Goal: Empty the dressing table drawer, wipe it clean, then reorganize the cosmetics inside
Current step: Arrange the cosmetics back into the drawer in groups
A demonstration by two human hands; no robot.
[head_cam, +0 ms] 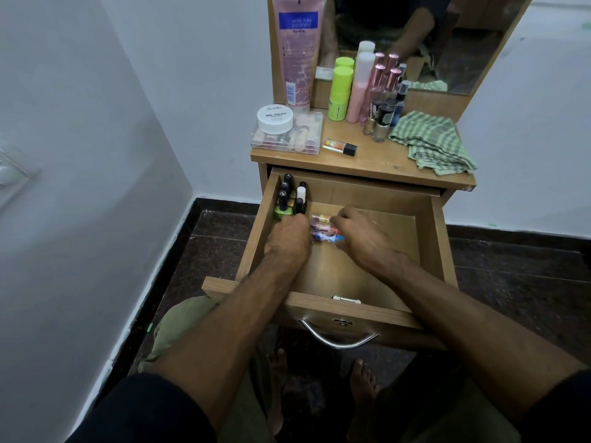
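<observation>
Wooden drawer (428, 238) looks emptied and wiped already, I judge, dark-capped polish bottles (289, 199) back in its far-left corner, my left hand (289, 239) and right hand (361, 238) curled round small colourful tubes (323, 227) beside them, most cosmetics left on the tabletop (377, 161).

The wooden dressing table top (377, 163) bore a pink tube (297, 55), a white jar (275, 118) on a clear case (287, 135), a small black-capped bottle (339, 147), clustered bottles (367, 91); a green checked cloth (431, 142) lay at its right.
</observation>
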